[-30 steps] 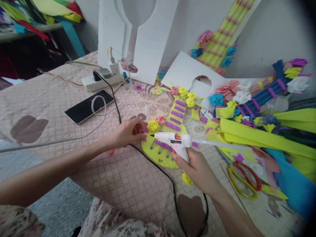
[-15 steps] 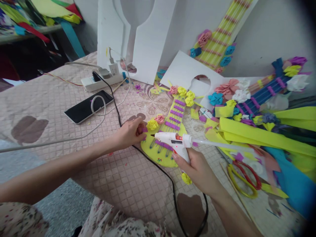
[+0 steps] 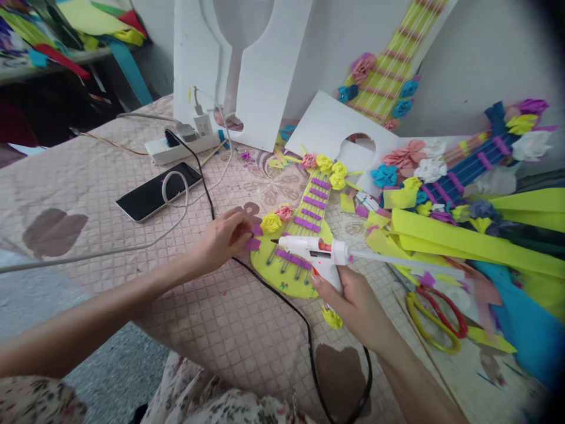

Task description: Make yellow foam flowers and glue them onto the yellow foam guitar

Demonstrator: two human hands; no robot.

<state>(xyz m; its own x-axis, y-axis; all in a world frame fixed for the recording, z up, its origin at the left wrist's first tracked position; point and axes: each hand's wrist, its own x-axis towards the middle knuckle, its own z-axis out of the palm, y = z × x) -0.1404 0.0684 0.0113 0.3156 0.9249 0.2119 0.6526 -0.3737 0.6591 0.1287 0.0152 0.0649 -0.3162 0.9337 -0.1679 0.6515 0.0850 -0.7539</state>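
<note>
A small yellow paper guitar [image 3: 273, 275] with purple strips, grey strings and paper flowers lies on the table. My right hand [image 3: 353, 297] is wrapped round the handle of a white glue gun [image 3: 304, 246]. The gun's dark nozzle points left, over the guitar's body, and a clear glue stick [image 3: 406, 260] extends from its back. At the guitar's left edge, my left hand [image 3: 232, 235] pinches a purple paper piece [image 3: 253, 243] between thumb and fingers. A yellow paper flower [image 3: 271, 223] sits just right of that piece.
Left of centre lie a phone [image 3: 159, 191] and a cable; behind them is a power strip [image 3: 180, 147]. A black cord [image 3: 282, 297] runs beneath my hands. Scissors [image 3: 436, 318] and yellow paper strips [image 3: 468, 238] lie right. White boards [image 3: 265, 82] and decorated guitars stand behind.
My left hand has drawn slightly left, away from the nozzle, and more of the purple piece shows. The glue gun has shifted very slightly right.
</note>
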